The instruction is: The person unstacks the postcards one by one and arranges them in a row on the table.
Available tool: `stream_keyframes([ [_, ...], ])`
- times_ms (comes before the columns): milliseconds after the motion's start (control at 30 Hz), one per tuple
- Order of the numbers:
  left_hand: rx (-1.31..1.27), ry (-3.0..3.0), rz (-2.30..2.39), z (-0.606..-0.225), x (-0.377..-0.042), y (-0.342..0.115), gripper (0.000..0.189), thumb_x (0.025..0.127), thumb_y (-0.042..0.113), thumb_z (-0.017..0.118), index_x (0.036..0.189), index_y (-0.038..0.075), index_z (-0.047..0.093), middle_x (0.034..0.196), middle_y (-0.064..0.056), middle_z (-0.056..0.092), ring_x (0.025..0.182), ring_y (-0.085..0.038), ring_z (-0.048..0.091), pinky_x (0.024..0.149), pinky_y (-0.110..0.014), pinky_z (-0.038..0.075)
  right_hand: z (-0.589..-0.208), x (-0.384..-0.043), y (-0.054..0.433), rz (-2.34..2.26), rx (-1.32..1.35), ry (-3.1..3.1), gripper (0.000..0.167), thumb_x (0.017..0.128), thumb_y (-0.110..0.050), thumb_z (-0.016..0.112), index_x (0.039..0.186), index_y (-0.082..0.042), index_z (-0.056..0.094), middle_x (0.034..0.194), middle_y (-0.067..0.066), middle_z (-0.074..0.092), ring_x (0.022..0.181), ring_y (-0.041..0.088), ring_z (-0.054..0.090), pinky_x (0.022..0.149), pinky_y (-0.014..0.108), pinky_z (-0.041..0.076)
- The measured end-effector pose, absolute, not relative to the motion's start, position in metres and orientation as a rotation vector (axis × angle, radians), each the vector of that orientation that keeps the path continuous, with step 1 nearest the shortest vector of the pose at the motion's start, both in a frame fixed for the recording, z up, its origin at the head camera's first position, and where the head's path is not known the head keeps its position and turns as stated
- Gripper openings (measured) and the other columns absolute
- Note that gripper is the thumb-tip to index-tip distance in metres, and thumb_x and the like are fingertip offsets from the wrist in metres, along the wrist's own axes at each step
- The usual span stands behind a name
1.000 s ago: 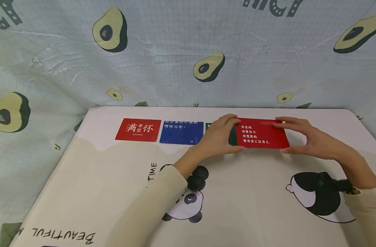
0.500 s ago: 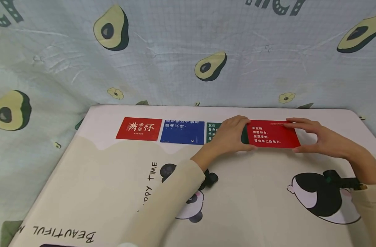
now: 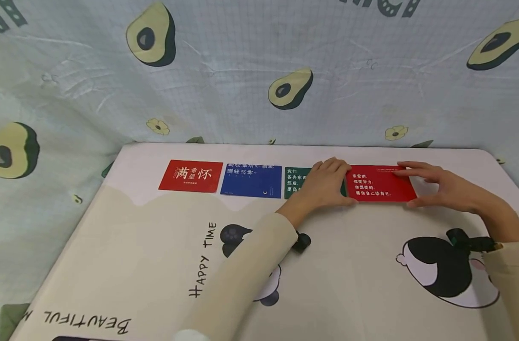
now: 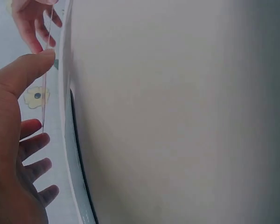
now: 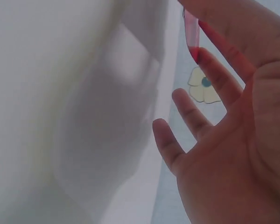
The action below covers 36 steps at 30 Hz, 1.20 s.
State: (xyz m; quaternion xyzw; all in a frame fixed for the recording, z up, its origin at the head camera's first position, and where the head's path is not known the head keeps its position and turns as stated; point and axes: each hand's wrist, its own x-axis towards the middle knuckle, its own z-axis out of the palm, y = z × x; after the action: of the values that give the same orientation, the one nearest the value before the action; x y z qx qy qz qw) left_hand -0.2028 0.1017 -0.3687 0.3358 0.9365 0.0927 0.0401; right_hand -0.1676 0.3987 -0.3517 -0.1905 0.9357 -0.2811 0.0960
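Note:
A red card with white lettering lies at the back right of the table in the head view. My left hand pinches its left end between thumb and fingers, and my right hand grips its right end the same way. Both wrist views show the card nearly edge-on, a thin strip between thumb and fingertips. Under my left hand, partly covered, is a green card. Left of that, a blue card and another red card continue the row along the far edge.
The table has a pale cover printed with pandas and lettering. Behind it hangs a light cloth with avocado prints. A dark-edged object shows at the bottom left, mostly cut off. Black wrist gear sits by the right sleeve.
Both hands have carried the red card to the right, mostly in the first half second, then slightly further. More of the green card's lettering now shows.

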Motion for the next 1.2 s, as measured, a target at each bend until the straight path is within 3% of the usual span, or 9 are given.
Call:
stream_keyframes([
  [133,1.012,2.871,0.188,-0.370,-0.206,0.106,0.085,0.080,0.064,0.058,0.149,0.022,0.031,0.151,0.005,0.032,0.142,-0.015,0.018,0.115,-0.039,0.017,-0.353,-0.170,0.399,-0.846,-0.505,2.739,0.076,0.070,-0.015,0.084,0.139,-0.015,0.051,0.151,0.011,0.029,0.137,0.035,0.017,0.090,0.069,0.033],
  [200,0.994,2.859,0.181,-0.372,-0.207,0.106,0.085,0.080,0.066,0.058,0.149,0.023,0.031,0.151,0.006,0.031,0.142,-0.015,0.017,0.115,-0.039,0.016,-0.355,-0.171,0.399,-0.856,-0.486,2.721,0.075,0.070,-0.016,0.084,0.138,-0.014,0.052,0.151,0.013,0.028,0.137,0.040,0.016,0.091,0.070,0.031],
  [367,0.946,2.844,0.191,-0.374,-0.210,0.108,0.084,0.080,0.067,0.057,0.148,0.025,0.032,0.151,0.008,0.032,0.142,-0.015,0.018,0.114,-0.040,0.016,-0.357,-0.174,0.399,-0.877,-0.496,2.696,0.075,0.070,-0.015,0.084,0.138,-0.014,0.052,0.151,0.014,0.028,0.138,0.040,0.013,0.092,0.072,0.028],
  [633,0.937,2.832,0.178,-0.375,-0.211,0.108,0.082,0.081,0.065,0.057,0.148,0.026,0.032,0.151,0.009,0.032,0.141,-0.015,0.019,0.114,-0.042,0.017,-0.363,-0.176,0.399,-0.862,-0.578,2.711,0.074,0.067,-0.009,0.084,0.134,-0.007,0.054,0.147,0.019,0.034,0.133,0.039,0.021,0.089,0.069,0.035],
  [867,0.924,2.826,0.176,-0.375,-0.211,0.108,0.082,0.079,0.066,0.059,0.148,0.027,0.034,0.150,0.009,0.033,0.141,-0.014,0.021,0.114,-0.043,0.017,-0.365,-0.177,0.399,-0.782,-0.648,2.738,0.074,0.066,-0.009,0.085,0.134,-0.008,0.055,0.144,0.019,0.038,0.129,0.035,0.027,0.086,0.037,0.044],
  [967,0.924,2.824,0.177,-0.375,-0.212,0.108,0.082,0.079,0.065,0.059,0.148,0.027,0.034,0.151,0.009,0.033,0.141,-0.014,0.020,0.114,-0.043,0.015,-0.364,-0.176,0.399,-0.772,-0.654,2.741,0.075,0.065,-0.011,0.086,0.134,-0.008,0.055,0.144,0.019,0.038,0.129,0.035,0.028,0.085,0.036,0.044],
  [1200,0.922,2.822,0.186,-0.374,-0.211,0.107,0.083,0.079,0.065,0.059,0.148,0.027,0.033,0.151,0.010,0.032,0.141,-0.014,0.019,0.115,-0.043,0.014,-0.364,-0.176,0.398,-0.820,-0.675,2.723,0.074,0.065,-0.009,0.085,0.133,-0.007,0.055,0.145,0.021,0.037,0.129,0.035,0.027,0.088,0.061,0.039],
])
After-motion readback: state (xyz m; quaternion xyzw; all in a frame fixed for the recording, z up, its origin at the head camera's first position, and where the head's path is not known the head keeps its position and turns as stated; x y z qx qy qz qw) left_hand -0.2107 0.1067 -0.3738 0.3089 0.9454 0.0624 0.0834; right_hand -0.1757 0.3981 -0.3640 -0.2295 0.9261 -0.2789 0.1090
